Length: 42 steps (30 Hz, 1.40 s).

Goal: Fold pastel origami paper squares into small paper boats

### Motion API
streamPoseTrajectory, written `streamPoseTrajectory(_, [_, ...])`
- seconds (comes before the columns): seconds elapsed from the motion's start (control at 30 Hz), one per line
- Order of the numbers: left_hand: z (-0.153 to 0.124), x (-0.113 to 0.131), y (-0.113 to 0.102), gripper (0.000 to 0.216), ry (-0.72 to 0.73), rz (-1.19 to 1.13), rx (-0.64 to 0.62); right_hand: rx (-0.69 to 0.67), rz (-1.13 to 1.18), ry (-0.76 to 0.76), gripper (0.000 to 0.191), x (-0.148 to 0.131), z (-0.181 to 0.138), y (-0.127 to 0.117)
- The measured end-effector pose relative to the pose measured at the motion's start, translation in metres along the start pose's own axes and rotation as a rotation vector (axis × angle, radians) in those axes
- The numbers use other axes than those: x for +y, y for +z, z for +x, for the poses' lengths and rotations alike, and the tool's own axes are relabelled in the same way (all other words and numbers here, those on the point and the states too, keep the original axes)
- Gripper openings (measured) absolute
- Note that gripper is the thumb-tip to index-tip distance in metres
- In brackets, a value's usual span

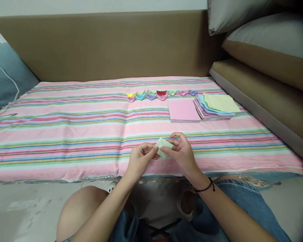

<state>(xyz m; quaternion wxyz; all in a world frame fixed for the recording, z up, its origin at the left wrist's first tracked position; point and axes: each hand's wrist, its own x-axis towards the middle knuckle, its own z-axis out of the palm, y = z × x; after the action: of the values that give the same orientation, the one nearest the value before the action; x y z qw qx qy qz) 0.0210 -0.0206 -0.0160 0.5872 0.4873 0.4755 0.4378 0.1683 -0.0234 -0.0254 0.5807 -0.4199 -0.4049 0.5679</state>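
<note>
My left hand (141, 157) and my right hand (182, 153) both pinch a small, partly folded piece of light green paper (164, 147) just above the near edge of the striped cloth (65, 134). The left fingers grip its left corner, the right fingers its right side. Farther back lie a pink paper stack (183, 111) and a fanned stack of mixed pastel sheets (217, 105) with a pale yellow sheet on top. Behind them stands a row of several small folded paper boats (161, 94) in different colours.
The striped cloth covers a low sofa seat with a brown backrest (103, 43). Brown and grey cushions (267, 67) are piled at the right. A grey-blue cushion with a white cable (5, 77) lies at the left. My knees and a tiled floor (22, 208) are below.
</note>
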Motion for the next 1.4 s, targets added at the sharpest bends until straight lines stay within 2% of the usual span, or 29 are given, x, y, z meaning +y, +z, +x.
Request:
streamPoseTrajectory(0.27, [-0.001,0.001,0.0,0.026,0.024,0.054,-0.034,-0.027,-0.131,0.003,0.051,-0.004,0.001,-0.006])
streamPoseTrajectory(0.73, [-0.002,0.0,0.001,0.025,0.115,0.2,0.025,-0.069,-0.155,-0.008,0.053,-0.003,0.002,-0.007])
streamPoseTrajectory(1.0, [-0.001,-0.002,0.003,0.027,0.034,0.087,-0.019,-0.052,-0.198,-0.023,0.053,-0.002,0.002,-0.007])
streamPoseTrajectory(1.2, [-0.002,-0.001,0.004,0.028,0.049,0.065,0.01,-0.069,-0.095,0.039,0.053,-0.006,0.003,-0.005])
streamPoseTrajectory(1.3, [0.0,-0.002,0.002,0.028,0.014,0.032,-0.032,-0.085,-0.094,0.058,0.054,-0.009,0.003,-0.007])
streamPoseTrajectory(1.4, [0.002,-0.003,-0.003,0.027,-0.014,0.067,-0.141,-0.141,-0.19,0.07,0.051,-0.01,0.005,-0.014])
